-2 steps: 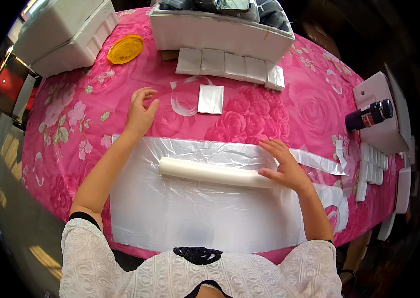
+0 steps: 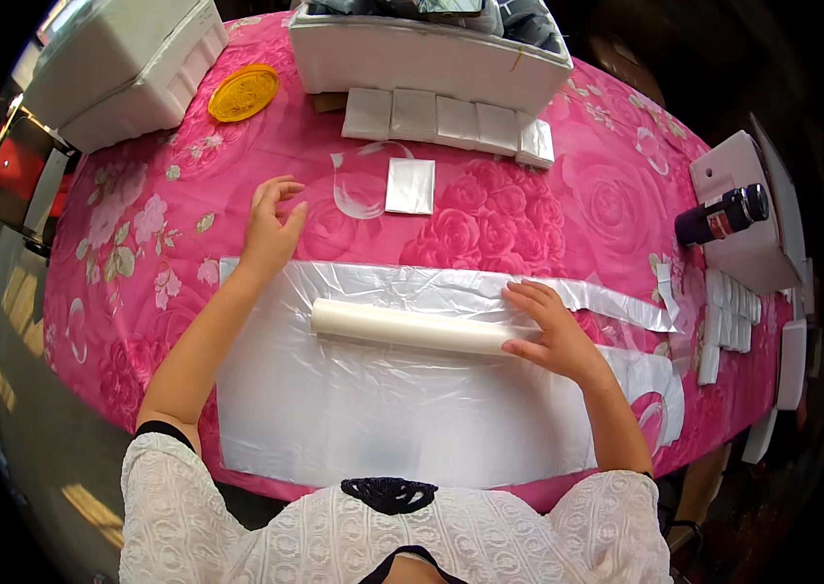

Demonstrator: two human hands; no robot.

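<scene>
A whitish roll [image 2: 402, 326] lies across a sheet of clear, shiny plastic film [image 2: 334, 419] spread on the table in front of me. My right hand [image 2: 556, 336] rests over the roll's right end, fingers spread, the thumb at its near edge; the hand hides that end. Off the film's far left edge, my left hand [image 2: 273, 229] hovers near the cloth with fingers loosely curved and apart, holding nothing. One small flat silvery packet [image 2: 410, 187] lies on the cloth beyond the roll. Behind it stands a row of similar packets [image 2: 460, 122].
White foam boxes stand at the far left [image 2: 129, 78] and far middle [image 2: 431, 58]. A yellow round dish [image 2: 243, 93] sits between them. To the right are a dark bottle [image 2: 721, 214], a pale carton [image 2: 743, 214], stacked small packets [image 2: 728, 311] and film strips [image 2: 626, 304]. Pink floral cloth [image 2: 139, 321] covers the table.
The whole view has shifted slightly. Both hands keep nearly the same pose, and the roll and film stay in place.
</scene>
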